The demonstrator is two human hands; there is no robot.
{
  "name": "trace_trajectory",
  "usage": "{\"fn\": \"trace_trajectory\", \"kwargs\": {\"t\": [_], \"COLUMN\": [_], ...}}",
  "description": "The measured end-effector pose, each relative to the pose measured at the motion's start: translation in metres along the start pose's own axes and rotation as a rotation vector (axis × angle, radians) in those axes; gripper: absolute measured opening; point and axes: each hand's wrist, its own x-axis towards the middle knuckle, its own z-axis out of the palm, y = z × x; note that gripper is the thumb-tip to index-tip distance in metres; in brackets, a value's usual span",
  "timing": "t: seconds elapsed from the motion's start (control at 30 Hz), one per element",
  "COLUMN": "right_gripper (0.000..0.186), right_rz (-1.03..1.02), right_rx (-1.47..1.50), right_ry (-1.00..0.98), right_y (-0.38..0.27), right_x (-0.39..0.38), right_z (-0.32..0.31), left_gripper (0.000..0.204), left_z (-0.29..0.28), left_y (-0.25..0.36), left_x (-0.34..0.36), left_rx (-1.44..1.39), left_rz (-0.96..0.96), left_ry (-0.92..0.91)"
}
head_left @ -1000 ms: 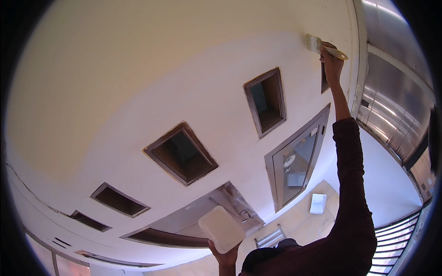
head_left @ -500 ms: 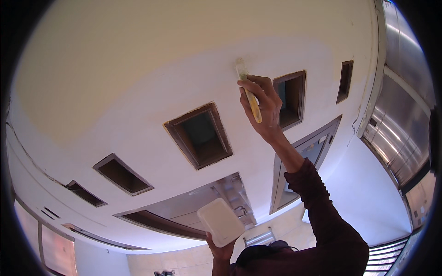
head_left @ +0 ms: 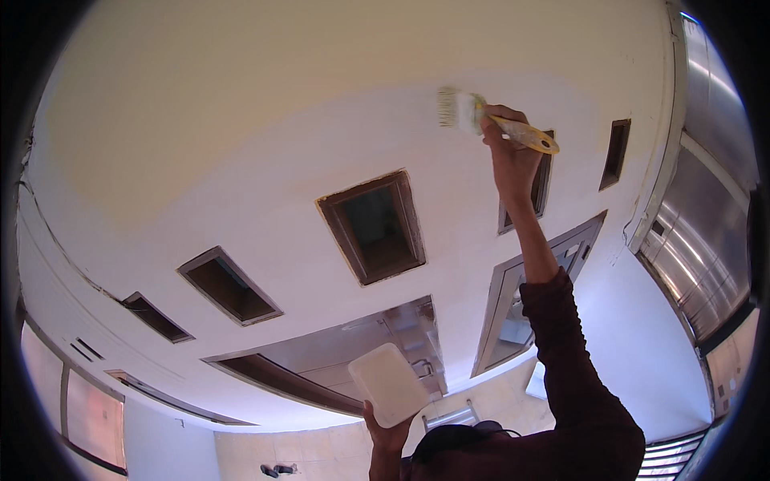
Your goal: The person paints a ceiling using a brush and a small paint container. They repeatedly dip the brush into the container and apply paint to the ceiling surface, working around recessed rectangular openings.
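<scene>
My right hand (head_left: 513,164) is closed around the yellow handle of a wide paintbrush (head_left: 465,111), held up against the upper wall. Its pale, paint-coated bristles point left and lie over the whitish part of the wall (head_left: 321,140), just below the yellowish area (head_left: 216,88). Low in the middle, my left hand (head_left: 387,435) grips a shallow white plastic tub (head_left: 388,383) by its lower edge. What the tub holds is hard to tell, as its inside looks evenly white.
Several framed recesses, one dark brown (head_left: 373,228) in the middle, are set into the wall. Below are a wide doorway (head_left: 321,361) and a grey-framed door (head_left: 529,297). Metal panels (head_left: 698,240) run along the right. A pair of shoes (head_left: 278,470) lies on the tiled floor.
My right hand has moved right, and the paintbrush has swung from nearly upright to lying sideways with its bristles to the left. The tub has hardly moved in my left hand.
</scene>
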Motion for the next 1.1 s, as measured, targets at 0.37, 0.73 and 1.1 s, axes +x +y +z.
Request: {"fn": "trace_trajectory", "kwargs": {"t": [0.37, 0.73, 1.1], "right_gripper": [0.020, 0.031, 0.012], "right_rz": [-0.406, -0.405, -0.183], "right_rx": [-0.424, -0.004, -0.051], "right_ry": [0.075, -0.334, 0.006], "right_y": [-0.025, -0.083, -0.009], "right_x": [-0.011, -0.155, -0.013], "right_z": [0.038, 0.246, 0.011], "left_gripper": [0.079, 0.082, 0.081], "left_z": [-0.019, -0.020, -0.015], "left_y": [0.012, 0.019, 0.016], "left_x": [-0.008, -0.023, -0.017], "left_rx": [-0.094, -0.063, -0.037], "left_rz": [-0.013, 0.119, 0.097], "left_ry": [-0.038, -0.029, -0.033]}}
